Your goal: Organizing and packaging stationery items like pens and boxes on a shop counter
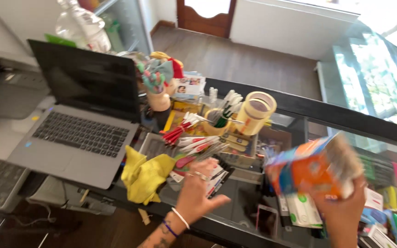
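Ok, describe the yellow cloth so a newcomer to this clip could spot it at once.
Start at the open laptop on the left of the counter. Just off its front right corner lies the yellow cloth, crumpled, with the left hand beside it. It is the only soft, plain thing there; the pens and tape roll behind it are hard.

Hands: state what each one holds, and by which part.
Right hand grips the orange box from below, at its lower end. Left hand holds nothing, hovering open over pens.

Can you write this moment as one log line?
left hand: open, over pens | right hand: holding blurred orange box | nearby: yellow cloth, laptop
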